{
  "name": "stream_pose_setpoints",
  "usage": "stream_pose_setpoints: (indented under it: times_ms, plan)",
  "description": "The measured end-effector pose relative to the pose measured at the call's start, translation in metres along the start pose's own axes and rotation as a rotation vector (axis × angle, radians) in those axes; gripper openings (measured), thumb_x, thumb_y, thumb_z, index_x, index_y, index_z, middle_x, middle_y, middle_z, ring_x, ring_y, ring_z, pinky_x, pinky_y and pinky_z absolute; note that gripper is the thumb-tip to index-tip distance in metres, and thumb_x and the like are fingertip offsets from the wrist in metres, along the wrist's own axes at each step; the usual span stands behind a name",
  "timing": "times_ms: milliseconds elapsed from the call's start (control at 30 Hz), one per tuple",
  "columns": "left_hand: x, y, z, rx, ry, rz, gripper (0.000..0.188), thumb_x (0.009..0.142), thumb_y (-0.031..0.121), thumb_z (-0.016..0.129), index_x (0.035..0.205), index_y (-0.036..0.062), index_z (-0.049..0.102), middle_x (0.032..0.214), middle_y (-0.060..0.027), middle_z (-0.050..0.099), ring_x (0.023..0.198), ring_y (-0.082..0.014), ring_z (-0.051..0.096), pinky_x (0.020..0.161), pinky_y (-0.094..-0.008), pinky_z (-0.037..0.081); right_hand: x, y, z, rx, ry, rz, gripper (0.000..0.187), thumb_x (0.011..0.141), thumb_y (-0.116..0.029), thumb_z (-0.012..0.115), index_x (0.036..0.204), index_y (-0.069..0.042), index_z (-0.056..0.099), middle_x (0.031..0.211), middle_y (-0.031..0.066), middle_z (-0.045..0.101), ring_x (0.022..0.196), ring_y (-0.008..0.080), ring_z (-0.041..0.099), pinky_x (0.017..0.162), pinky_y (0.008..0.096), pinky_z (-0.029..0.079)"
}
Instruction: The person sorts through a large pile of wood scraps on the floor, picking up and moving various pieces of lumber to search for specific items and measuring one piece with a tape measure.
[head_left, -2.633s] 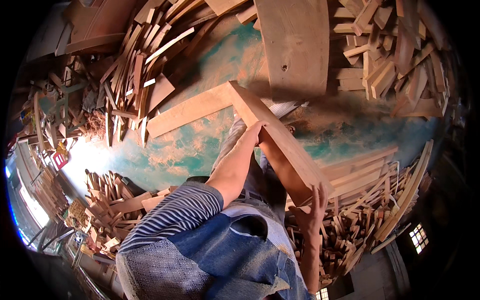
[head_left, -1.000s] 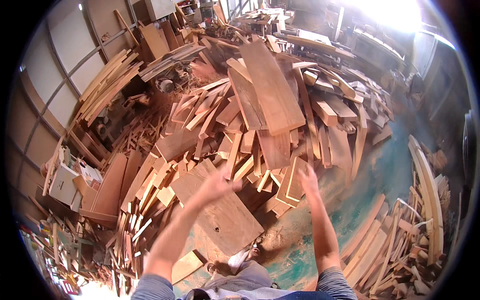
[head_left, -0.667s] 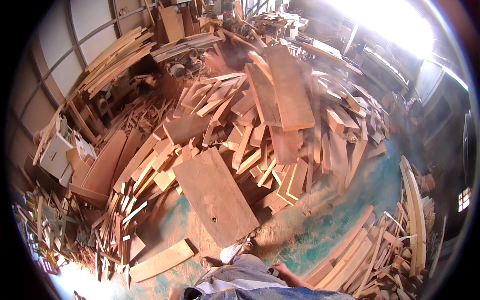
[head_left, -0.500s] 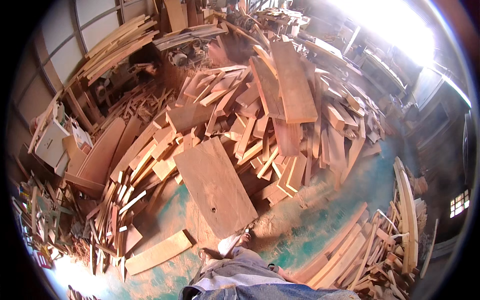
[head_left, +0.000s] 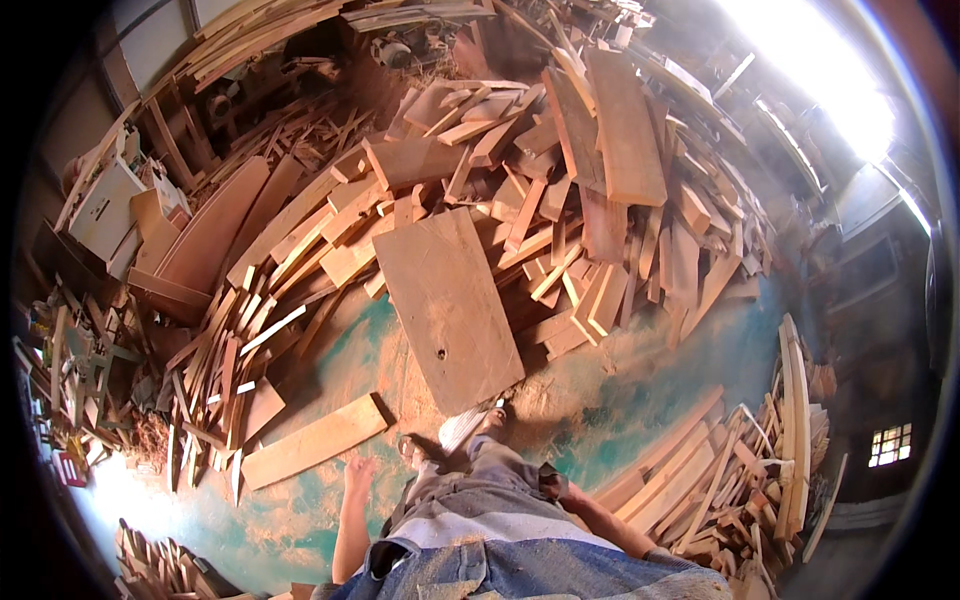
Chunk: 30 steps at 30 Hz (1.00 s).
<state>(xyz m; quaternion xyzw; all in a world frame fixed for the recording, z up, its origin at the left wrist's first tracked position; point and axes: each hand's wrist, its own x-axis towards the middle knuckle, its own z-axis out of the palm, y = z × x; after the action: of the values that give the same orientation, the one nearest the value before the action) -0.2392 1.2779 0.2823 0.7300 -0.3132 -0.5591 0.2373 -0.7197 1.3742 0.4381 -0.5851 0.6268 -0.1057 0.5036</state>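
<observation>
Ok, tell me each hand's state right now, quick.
Left hand: open, nothing visible in it.
Right hand: too dark and small to tell whether it is open, closed or holding anything.

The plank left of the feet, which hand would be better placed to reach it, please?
Probably the left hand: it appears nearer the plank, while the right hand is beside the right leg.

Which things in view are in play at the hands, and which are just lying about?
Likely in play, judging by nearness:
- left hand, seemingly empty
- pale board on the floor, nearest that hand
- right hand by the hip; grip unclear

Lying about:
- wide board with dark knot
- large wood heap
- lower-right timber stack
</observation>
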Motion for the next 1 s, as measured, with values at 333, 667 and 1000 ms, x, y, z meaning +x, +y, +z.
stream_pose_setpoints:
  times_ms: [333,667,1000]
  plan:
    - [-0.035,-0.107,-0.072,1.153,-0.377,0.633,0.025,0.075,0.022,0.072,0.098,0.0127,0.07,0.078,-0.0175,0.065,0.071,-0.0343,0.065,0.061,-0.0437,0.054,0.084,-0.057,0.012,-0.211,-0.047,-0.277,0.028,0.092,-0.025,0.064,0.108,-0.002,0.066,0.099,0.0181,0.069,0.086,0.0311,0.069,0.077,0.0371,0.054]
    - [-0.026,-0.115,-0.071,0.524,-0.133,-0.042,0.03,0.088,0.029,0.069,0.09,-0.0002,0.065,0.072,-0.0113,0.061,0.066,-0.0223,0.058,0.057,-0.0417,0.046,0.084,-0.054,0.005,-0.205,-0.055,-0.402,0.028,0.092,-0.024,0.064,0.111,-0.002,0.065,0.101,0.0178,0.069,0.088,0.0303,0.069,0.077,0.0375,0.054]
    - [-0.074,-0.026,0.022,0.392,-0.037,0.081,0.041,0.085,0.038,0.07,0.093,-0.0023,0.063,0.084,-0.0227,0.064,0.076,-0.0342,0.061,0.068,-0.0474,0.047,0.025,-0.031,-0.023,-0.231,-0.111,-0.402,0.029,0.093,-0.023,0.063,0.113,-0.002,0.065,0.102,0.0174,0.069,0.089,0.0295,0.069,0.077,0.0378,0.054]
